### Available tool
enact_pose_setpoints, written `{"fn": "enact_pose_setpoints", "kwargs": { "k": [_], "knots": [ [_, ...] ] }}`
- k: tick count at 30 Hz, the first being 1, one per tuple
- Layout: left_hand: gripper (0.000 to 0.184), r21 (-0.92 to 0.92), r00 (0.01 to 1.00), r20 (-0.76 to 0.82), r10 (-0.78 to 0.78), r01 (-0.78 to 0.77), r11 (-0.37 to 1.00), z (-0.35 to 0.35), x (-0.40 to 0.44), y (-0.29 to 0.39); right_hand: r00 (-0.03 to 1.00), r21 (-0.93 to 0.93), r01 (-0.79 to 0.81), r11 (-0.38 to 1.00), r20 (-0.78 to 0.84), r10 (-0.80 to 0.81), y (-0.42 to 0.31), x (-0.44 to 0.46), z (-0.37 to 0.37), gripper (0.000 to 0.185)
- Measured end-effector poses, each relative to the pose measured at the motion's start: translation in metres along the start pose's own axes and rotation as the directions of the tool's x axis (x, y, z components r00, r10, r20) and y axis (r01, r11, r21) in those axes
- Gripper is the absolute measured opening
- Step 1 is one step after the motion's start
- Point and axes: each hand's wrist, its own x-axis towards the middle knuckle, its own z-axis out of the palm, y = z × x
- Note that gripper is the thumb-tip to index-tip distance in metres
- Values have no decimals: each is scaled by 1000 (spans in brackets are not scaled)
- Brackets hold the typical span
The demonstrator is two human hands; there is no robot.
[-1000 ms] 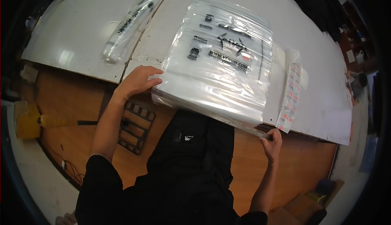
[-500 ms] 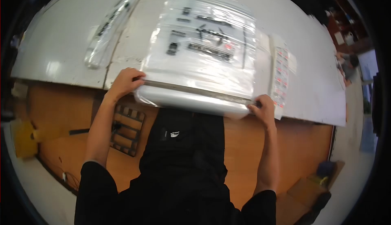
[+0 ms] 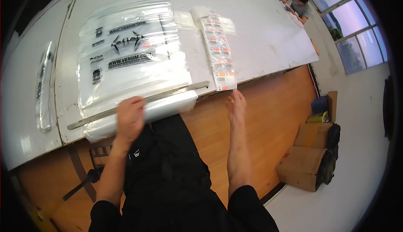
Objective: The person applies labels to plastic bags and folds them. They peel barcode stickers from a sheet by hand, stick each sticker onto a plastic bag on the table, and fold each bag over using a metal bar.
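A stack of clear plastic bags (image 3: 138,79) printed in black with VENUM logos lies on the white table. Across its near end rests a long metal bar (image 3: 168,92), and the bags' near ends hang over the table edge. Blurred by motion, my left hand (image 3: 131,118) is over the bar and the overhanging plastic; its grip is unclear. My right hand (image 3: 236,105) is at the table edge, fingers half curled and a little apart. Its fingertips are close to the lower corner of a strip of label stickers (image 3: 218,49); contact cannot be made out.
A folded clear bag (image 3: 44,85) lies to the left on the white table (image 3: 260,35). Another person (image 3: 300,6) sits at the far right end. Cardboard boxes (image 3: 300,167) stand on the floor at right.
My view has turned to the right. Both hands have left the ends of the metal bar; the right has moved to the label strip, the left inward over the bar.
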Motion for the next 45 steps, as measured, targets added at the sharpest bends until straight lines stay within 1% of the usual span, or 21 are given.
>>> {"fn": "enact_pose_setpoints", "kwargs": {
  "k": [2,3,5,8,10,11,14,17,20,23,25,26,27,28,29,32,33,34,39,42,45],
  "knots": [
    [19,-113,992,49,119,-113,987,54,30,26,965,218,-247,944,142,220,2,-7,6,22],
    [20,-174,988,79,129,-114,978,82,40,34,961,241,-260,935,156,227,4,-7,9,22],
    [14,-286,971,176,163,-108,952,134,65,52,953,281,-283,917,188,237,8,-2,11,24],
    [13,-195,950,261,170,-121,973,181,89,78,946,326,-294,898,235,224,9,10,5,18],
    [13,-103,939,297,173,-149,983,207,96,82,931,290,-320,902,275,242,6,14,1,14],
    [12,-102,944,260,201,-180,978,219,98,80,922,270,-334,903,294,253,5,15,-1,12],
    [11,-58,937,293,190,-180,982,234,104,81,898,221,-340,914,365,246,1,15,-4,11],
    [11,-20,918,366,155,-159,987,241,107,82,897,168,-312,935,377,232,-3,9,-1,10],
    [15,4,919,378,114,-125,992,245,108,86,880,213,-301,929,437,185,-3,8,3,10],
    [18,25,910,401,103,-123,992,246,110,85,876,218,-302,928,448,180,-2,7,4,12],
    [18,49,909,402,110,-141,989,252,107,79,846,196,-325,925,497,191,5,21,0,13],
    [19,114,896,431,108,-173,978,252,106,78,845,172,-294,940,507,171,7,25,-1,16],
    [21,92,909,400,119,-169,981,256,104,74,831,158,-327,932,518,203,3,25,-1,17],
    [22,102,909,400,119,-173,980,253,105,77,856,145,-322,936,468,222,-3,20,2,17],
    [20,116,904,411,115,-177,977,250,106,79,877,107,-275,956,435,203,-6,16,4,15],
    [21,58,884,466,24,-57,997,248,108,82,885,104,-243,964,430,177,-9,13,8,12],
    [22,29,857,513,-52,44,999,246,112,85,901,92,-231,969,396,177,-13,6,13,10],
    [22,23,865,497,-73,71,997,247,113,85,901,92,-222,971,400,168,-15,4,15,9],
    [22,39,869,470,-155,155,987,246,118,90,888,101,-187,977,443,125,-16,-2,17,9],
    [23,53,834,508,-215,218,974,245,123,93,877,146,-209,967,466,119,-18,-7,19,9],
    [22,52,832,499,-242,250,967,248,124,92,875,187,-228,956,470,117,-14,-5,20,7]
  ]
}}
